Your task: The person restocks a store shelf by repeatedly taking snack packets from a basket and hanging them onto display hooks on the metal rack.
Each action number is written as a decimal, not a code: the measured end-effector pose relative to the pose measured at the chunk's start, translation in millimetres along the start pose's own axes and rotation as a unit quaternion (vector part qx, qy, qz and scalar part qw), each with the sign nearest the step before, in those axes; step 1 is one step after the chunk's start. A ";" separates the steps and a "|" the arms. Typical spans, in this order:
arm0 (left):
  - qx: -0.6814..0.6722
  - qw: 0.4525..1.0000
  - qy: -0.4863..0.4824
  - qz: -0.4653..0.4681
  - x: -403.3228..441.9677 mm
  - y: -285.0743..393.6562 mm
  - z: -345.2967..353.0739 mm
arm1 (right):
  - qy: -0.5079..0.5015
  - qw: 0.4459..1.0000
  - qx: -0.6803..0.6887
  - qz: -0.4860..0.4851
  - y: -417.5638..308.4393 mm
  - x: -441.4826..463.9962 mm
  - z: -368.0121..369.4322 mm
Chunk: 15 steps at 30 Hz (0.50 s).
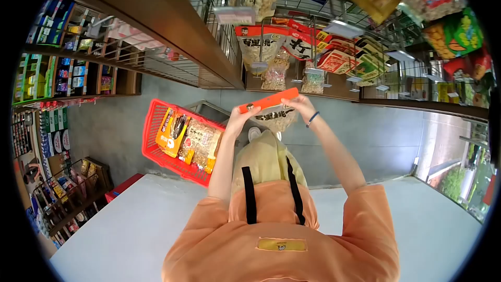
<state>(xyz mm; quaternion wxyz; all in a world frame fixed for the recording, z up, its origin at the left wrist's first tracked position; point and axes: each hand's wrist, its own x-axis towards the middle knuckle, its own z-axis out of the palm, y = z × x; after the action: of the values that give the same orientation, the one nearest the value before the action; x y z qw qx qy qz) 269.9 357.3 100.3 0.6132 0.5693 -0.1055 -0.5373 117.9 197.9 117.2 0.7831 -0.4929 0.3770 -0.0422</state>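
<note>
A snack bag [277,120] with a red top band and dark lettering on a clear front hangs before my body. My left hand [241,117] pinches the left end of the band, thumb on the near side. At its other end, my right hand [300,105] grips the band, a dark blue tie round that wrist. The bag's lower part shows pale, lumpy contents too small to name. Left of my left forearm is a red shopping basket [148,130] holding several packets, among them an orange-yellow bag [171,131] and a clear bag of light-coloured pieces [200,141].
Similar red-topped bags [262,42] hang on the wire rack ahead, beside red and green packets [336,61]. A brown shelf end [224,57] juts out in front. Stocked shelves [68,75] line the left; a glass door or window [449,162] is at right.
</note>
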 end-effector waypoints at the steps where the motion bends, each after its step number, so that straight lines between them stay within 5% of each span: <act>1: 0.000 1.000 0.001 0.001 13.1 -8.6 -1.1 | -0.003 1.000 -0.011 -0.009 -1.2 13.3 -5.3; 9: -0.108 0.955 0.141 0.240 100.4 -19.3 -3.4 | 0.031 0.986 -0.061 -0.150 -6.8 108.3 -16.8; 12: -0.155 0.939 0.151 0.267 114.4 -17.6 1.4 | 0.020 0.962 -0.041 -0.269 -20.3 116.9 -10.2; 15: -0.160 0.930 0.157 0.292 122.0 -25.8 1.5 | 0.030 0.963 -0.100 -0.247 -17.3 125.3 -19.5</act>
<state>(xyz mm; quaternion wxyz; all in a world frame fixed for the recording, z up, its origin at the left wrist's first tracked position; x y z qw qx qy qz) 303.8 267.2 21.0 0.8347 0.4850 -0.0824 -0.2475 200.1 119.8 57.8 0.6834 -0.6447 0.2694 -0.2116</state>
